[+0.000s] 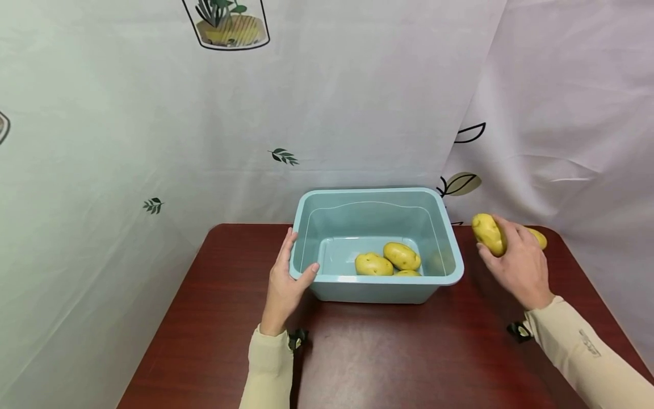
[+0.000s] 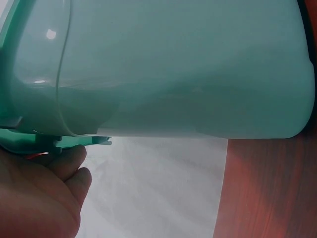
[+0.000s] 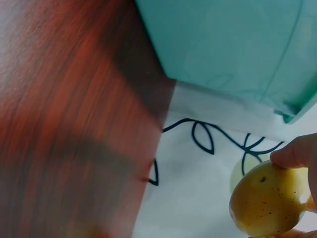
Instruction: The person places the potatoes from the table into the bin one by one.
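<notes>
Right of the pale-blue plastic tub (image 1: 375, 291), a yellow potato (image 1: 489, 234) is being pinched by the right grip (image 1: 521, 267), spread just to its width; the tub is being held at one corner by the half-curled left grip (image 1: 283, 289). Firm, slippery handling is being suggested by the glossy skin, a mid-body hold being favoured.

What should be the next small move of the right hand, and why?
Probably the right grip should carry its potato left until it is above the box: the potato is now outside the box's right side, other potatoes lie inside, and the left grip holds the near-left corner.
</notes>
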`<act>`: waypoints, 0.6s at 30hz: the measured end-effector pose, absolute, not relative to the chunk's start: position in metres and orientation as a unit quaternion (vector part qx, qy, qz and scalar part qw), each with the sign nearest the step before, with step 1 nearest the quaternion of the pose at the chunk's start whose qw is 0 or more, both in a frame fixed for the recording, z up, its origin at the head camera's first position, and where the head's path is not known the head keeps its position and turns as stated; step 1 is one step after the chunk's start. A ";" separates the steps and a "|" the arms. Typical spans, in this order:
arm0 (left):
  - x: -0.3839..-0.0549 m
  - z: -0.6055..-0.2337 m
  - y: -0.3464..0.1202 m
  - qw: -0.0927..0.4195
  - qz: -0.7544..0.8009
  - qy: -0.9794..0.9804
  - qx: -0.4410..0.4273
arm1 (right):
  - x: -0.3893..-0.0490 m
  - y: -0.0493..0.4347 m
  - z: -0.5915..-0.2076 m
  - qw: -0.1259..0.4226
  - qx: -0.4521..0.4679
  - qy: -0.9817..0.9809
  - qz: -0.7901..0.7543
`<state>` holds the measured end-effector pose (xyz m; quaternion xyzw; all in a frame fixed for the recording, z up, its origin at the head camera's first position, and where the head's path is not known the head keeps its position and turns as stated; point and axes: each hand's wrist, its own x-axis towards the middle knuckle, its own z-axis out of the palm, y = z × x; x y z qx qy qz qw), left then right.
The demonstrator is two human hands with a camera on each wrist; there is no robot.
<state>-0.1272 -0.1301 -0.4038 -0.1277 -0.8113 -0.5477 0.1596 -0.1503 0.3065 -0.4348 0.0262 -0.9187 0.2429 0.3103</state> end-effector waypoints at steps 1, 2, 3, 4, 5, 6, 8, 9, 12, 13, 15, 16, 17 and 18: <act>-0.127 -0.404 -0.130 0.158 -0.548 -0.811 -0.127 | -0.149 0.306 -0.433 0.314 0.029 -0.917 0.244; -0.127 -0.404 -0.130 0.158 -0.547 -0.812 -0.127 | -0.149 0.304 -0.432 0.318 0.032 -0.915 0.245; -0.130 -0.409 -0.131 0.161 -0.546 -0.812 -0.128 | -0.148 0.303 -0.431 0.321 0.034 -0.914 0.246; -0.132 -0.414 -0.133 0.163 -0.545 -0.812 -0.129 | -0.147 0.302 -0.429 0.324 0.036 -0.912 0.247; -0.135 -0.420 -0.134 0.164 -0.543 -0.813 -0.130 | -0.146 0.301 -0.428 0.327 0.038 -0.911 0.248; -0.137 -0.425 -0.136 0.166 -0.543 -0.813 -0.131 | -0.146 0.300 -0.427 0.330 0.040 -0.910 0.249; -0.143 -0.436 -0.139 0.170 -0.542 -0.813 -0.133 | -0.145 0.298 -0.425 0.333 0.042 -0.908 0.251; -0.145 -0.441 -0.141 0.171 -0.542 -0.812 -0.133 | -0.144 0.297 -0.424 0.334 0.042 -0.908 0.251; -0.144 -0.438 -0.140 0.167 -0.544 -0.812 -0.128 | -0.142 0.295 -0.421 0.337 0.044 -0.905 0.255; -0.143 -0.436 -0.139 0.166 -0.546 -0.812 -0.126 | -0.142 0.294 -0.420 0.338 0.043 -0.904 0.257; -0.140 -0.429 -0.136 0.164 -0.548 -0.811 -0.124 | -0.141 0.292 -0.418 0.340 0.042 -0.902 0.262; -0.137 -0.424 -0.134 0.163 -0.549 -0.811 -0.123 | -0.140 0.291 -0.417 0.341 0.043 -0.901 0.264; -0.135 -0.419 -0.133 0.162 -0.549 -0.810 -0.122 | -0.139 0.290 -0.416 0.342 0.043 -0.900 0.266; -0.132 -0.414 -0.131 0.162 -0.550 -0.811 -0.122 | -0.139 0.289 -0.415 0.343 0.044 -0.899 0.268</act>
